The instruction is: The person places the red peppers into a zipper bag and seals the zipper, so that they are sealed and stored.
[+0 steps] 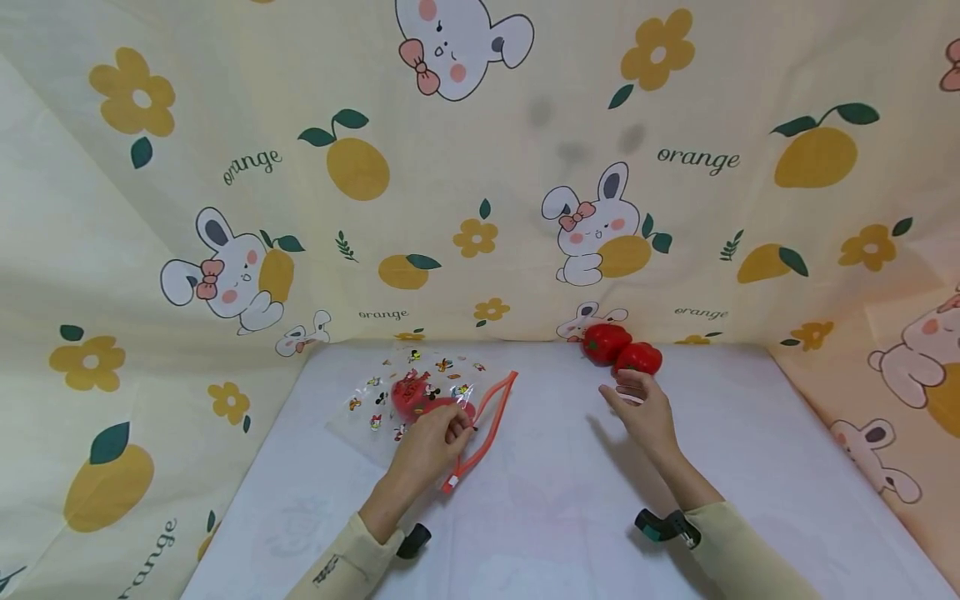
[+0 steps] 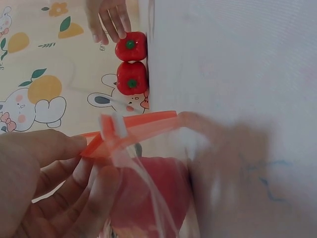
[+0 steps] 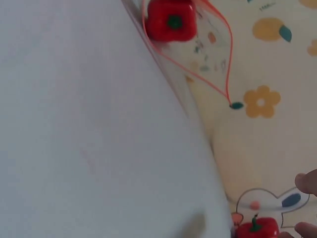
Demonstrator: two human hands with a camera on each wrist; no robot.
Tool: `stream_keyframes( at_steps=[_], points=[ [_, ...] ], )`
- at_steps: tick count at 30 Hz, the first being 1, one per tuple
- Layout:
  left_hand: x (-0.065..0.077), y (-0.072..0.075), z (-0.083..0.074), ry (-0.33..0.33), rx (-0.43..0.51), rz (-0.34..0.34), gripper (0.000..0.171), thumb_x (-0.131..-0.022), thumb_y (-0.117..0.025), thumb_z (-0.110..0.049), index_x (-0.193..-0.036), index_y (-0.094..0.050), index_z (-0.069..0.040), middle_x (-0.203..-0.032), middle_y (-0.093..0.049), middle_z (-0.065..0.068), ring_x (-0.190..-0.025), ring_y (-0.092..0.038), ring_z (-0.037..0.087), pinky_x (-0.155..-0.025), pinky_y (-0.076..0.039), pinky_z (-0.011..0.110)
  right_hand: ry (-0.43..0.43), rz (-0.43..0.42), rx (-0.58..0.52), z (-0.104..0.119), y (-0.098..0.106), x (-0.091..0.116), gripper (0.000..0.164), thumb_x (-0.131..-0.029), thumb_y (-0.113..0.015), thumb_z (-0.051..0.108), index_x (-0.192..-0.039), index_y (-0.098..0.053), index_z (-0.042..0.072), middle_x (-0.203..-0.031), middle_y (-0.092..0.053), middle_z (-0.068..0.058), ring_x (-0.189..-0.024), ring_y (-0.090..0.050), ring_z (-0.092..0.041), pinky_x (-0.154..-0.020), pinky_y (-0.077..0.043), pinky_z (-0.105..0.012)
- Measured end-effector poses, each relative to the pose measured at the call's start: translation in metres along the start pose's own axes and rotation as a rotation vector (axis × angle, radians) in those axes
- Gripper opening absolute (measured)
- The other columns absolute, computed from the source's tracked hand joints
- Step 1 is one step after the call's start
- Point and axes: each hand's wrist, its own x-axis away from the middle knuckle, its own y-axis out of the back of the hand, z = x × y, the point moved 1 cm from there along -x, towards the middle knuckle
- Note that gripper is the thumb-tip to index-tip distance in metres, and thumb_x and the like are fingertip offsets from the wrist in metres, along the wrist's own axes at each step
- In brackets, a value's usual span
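Observation:
A clear zip bag (image 1: 382,433) with cartoon prints and an orange zip rim (image 1: 491,433) lies on the left part of the table, its mouth gaping toward the right. Red toy bell peppers (image 1: 408,396) are inside it. My left hand (image 1: 431,442) pinches the orange rim between thumb and fingers, as the left wrist view also shows. Two more red bell peppers (image 2: 131,45) sit side by side at the table's back edge. Close to the nearer one (image 1: 639,358) is my right hand (image 1: 647,412), fingers spread and holding nothing. Whether a fingertip touches that pepper I cannot tell.
A white cloth covers the table (image 1: 555,517). Behind it and along both sides hangs a cream curtain (image 1: 480,167) printed with rabbits, oranges and flowers. A white slider (image 1: 452,481) sits at the near end of the bag's rim.

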Motion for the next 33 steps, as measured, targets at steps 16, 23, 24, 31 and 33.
stream_keyframes(
  at_steps=[16,23,24,31,33],
  points=[
    [0.001,0.000,0.001,0.023,0.007,0.014,0.013,-0.098,-0.080,-0.017,-0.098,-0.068,-0.019,-0.086,-0.060,-0.010,-0.076,-0.056,0.008,-0.067,-0.050,0.021,-0.099,-0.144,0.143,-0.010,0.014,-0.029,0.075,-0.098,-0.080,0.038,-0.153,-0.045,0.001,-0.152,-0.038,-0.026,-0.140,-0.042,-0.043,-0.095,-0.052,-0.029],
    [0.001,0.001,0.001,0.019,0.014,0.006,0.012,-0.099,-0.080,-0.018,-0.098,-0.067,-0.020,-0.086,-0.060,-0.011,-0.076,-0.055,0.007,-0.067,-0.050,0.021,-0.133,-0.156,0.149,-0.017,0.012,-0.041,0.082,-0.098,-0.080,0.034,-0.160,-0.035,0.004,-0.158,-0.033,-0.026,-0.148,-0.035,-0.044,-0.111,-0.048,-0.063],
    [0.001,0.001,0.000,0.017,0.015,0.005,0.013,-0.099,-0.080,-0.017,-0.098,-0.067,-0.020,-0.086,-0.060,-0.011,-0.076,-0.055,0.006,-0.067,-0.050,0.021,-0.138,-0.161,0.157,-0.018,0.011,-0.043,0.083,-0.097,-0.081,0.033,-0.160,-0.035,0.005,-0.159,-0.033,-0.025,-0.149,-0.034,-0.043,-0.111,-0.047,-0.063],
    [0.002,0.003,-0.001,0.006,0.010,-0.002,0.012,-0.099,-0.079,-0.018,-0.097,-0.068,-0.020,-0.085,-0.060,-0.011,-0.076,-0.055,0.006,-0.067,-0.050,0.021,-0.194,-0.172,0.225,-0.022,0.008,-0.057,0.083,-0.098,-0.080,0.033,-0.162,-0.033,0.009,-0.162,-0.029,-0.024,-0.153,-0.026,-0.042,-0.111,-0.047,-0.066],
    [0.002,0.003,-0.001,0.002,0.013,-0.003,0.011,-0.099,-0.079,-0.017,-0.097,-0.068,-0.019,-0.085,-0.060,-0.011,-0.076,-0.055,0.006,-0.067,-0.050,0.021,-0.211,-0.168,0.230,-0.021,0.008,-0.059,0.083,-0.098,-0.079,0.033,-0.162,-0.032,0.007,-0.163,-0.028,-0.025,-0.153,-0.025,-0.043,-0.110,-0.047,-0.067]
  ],
)
